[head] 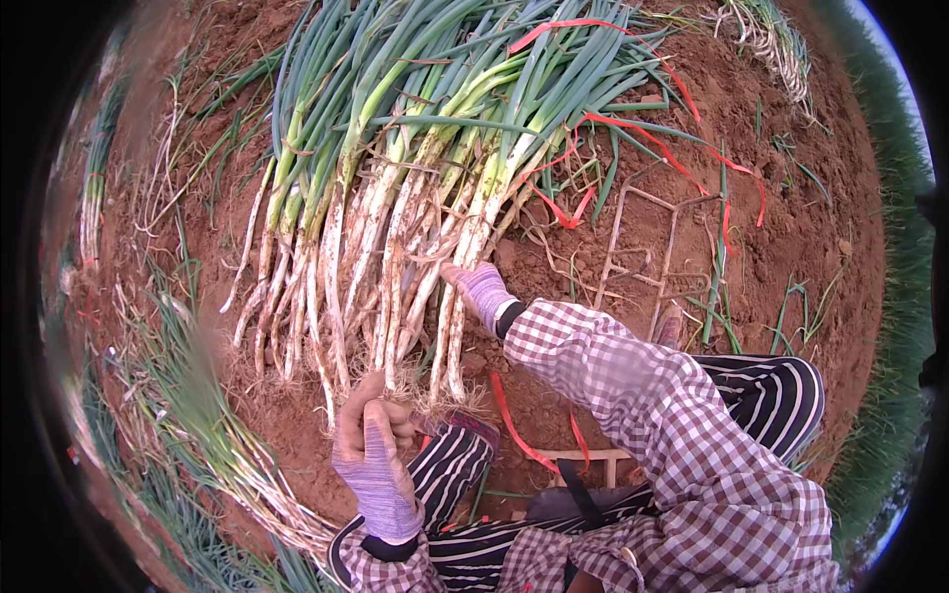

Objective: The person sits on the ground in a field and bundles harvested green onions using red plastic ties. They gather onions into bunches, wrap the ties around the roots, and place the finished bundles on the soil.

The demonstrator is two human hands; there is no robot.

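A large heap of green onions [393, 215] with soil-marked white stems lies on the ground before me, roots towards me and green leaves away. My right hand [480, 285], in a purple knit glove with a tan palm, reaches to the stems at the heap's right side; its fingers are partly hidden, and whether they grip a stem is unclear. My left hand [376, 452], gloved alike, is raised near the root ends with its fingers curled; nothing clearly shows between them. Red plastic strips [667, 152] lie over the leaves and on the soil at the right.
A rusty metal frame [634, 252] lies on the soil right of the heap. More green onions [245, 467] lie at the lower left, a tied bundle [95, 178] at the far left, and a small bunch [771, 52] at the upper right. Another red strip [511, 422] lies between my legs.
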